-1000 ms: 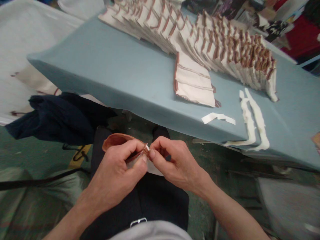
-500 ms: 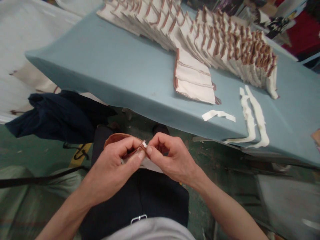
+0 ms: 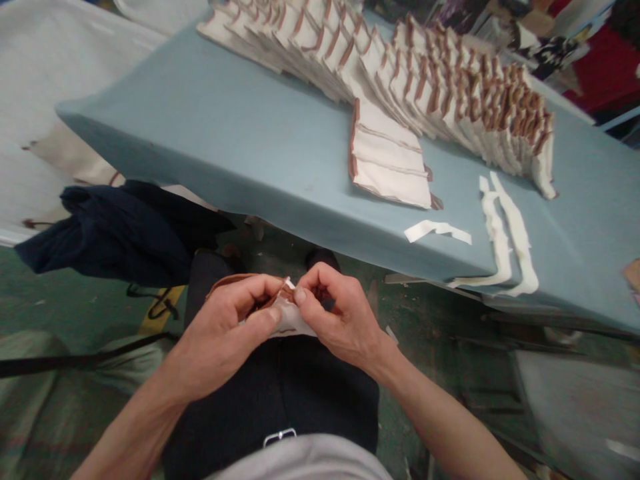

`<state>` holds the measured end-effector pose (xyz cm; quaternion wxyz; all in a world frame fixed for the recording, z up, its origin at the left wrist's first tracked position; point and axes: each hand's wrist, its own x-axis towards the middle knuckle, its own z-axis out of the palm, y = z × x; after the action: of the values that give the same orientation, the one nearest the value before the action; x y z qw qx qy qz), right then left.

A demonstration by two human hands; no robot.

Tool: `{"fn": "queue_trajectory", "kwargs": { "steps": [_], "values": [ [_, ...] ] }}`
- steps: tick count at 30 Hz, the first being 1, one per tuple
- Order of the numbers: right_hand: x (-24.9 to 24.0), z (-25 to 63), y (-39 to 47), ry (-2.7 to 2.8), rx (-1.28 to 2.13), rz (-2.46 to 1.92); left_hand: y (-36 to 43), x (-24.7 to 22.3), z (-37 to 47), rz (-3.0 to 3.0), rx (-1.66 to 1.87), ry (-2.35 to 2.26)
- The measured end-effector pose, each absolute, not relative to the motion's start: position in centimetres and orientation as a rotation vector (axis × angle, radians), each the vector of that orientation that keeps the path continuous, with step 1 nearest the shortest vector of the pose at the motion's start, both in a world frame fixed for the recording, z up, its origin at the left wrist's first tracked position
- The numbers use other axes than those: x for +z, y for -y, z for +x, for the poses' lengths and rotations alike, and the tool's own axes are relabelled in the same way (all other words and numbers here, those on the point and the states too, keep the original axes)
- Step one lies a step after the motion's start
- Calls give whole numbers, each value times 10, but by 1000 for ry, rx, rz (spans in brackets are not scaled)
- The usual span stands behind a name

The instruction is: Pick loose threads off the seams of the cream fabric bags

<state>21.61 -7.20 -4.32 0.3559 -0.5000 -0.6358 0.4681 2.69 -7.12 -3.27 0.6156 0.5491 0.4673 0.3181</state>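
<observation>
Over my lap, a white cloth piece with brown edging [image 3: 295, 319] is held between both hands. My left hand [image 3: 227, 327] is closed on it, thumb pressing the white cloth and fingers behind the brown edge. Close beside it, my right hand [image 3: 340, 313] pinches the edge between thumb and index finger. A small white tip sticks up at the brown edge between the two hands. The fingers hide much of the piece, and a brown part curves out behind my left hand.
Rows of white, brown-edged cloth pieces [image 3: 425, 80] stand stacked on the blue-covered table [image 3: 240, 133]. A similar folded piece [image 3: 387, 157] lies in front. White strips [image 3: 517, 233] and a short strip [image 3: 437, 231] lie by the near edge. Dark blue cloth [image 3: 110, 227] hangs at left.
My left thumb has shifted a little left from the brown edge, and more white cloth shows between the hands. My right hand still pinches the edge, slightly higher.
</observation>
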Motion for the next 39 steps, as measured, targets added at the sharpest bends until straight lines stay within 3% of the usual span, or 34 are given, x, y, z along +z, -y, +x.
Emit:
{"fn": "queue_trajectory", "kwargs": {
  "steps": [16,24,29,34,39],
  "values": [
    [-60,212,67,1838,1099,-1364,64,-48,33,1519,816,-1376],
    [-68,202,55,1728,1111,-938,65,-41,58,479,989,-1134],
    [-76,203,56,1739,1036,-848,62,-36,73,192,996,-1172],
    [-87,210,62,1554,1025,-809,58,-41,69,417,915,-1129],
    [-87,218,66,1550,1080,-974,59,-52,56,1003,800,-1163]
  ]
}}
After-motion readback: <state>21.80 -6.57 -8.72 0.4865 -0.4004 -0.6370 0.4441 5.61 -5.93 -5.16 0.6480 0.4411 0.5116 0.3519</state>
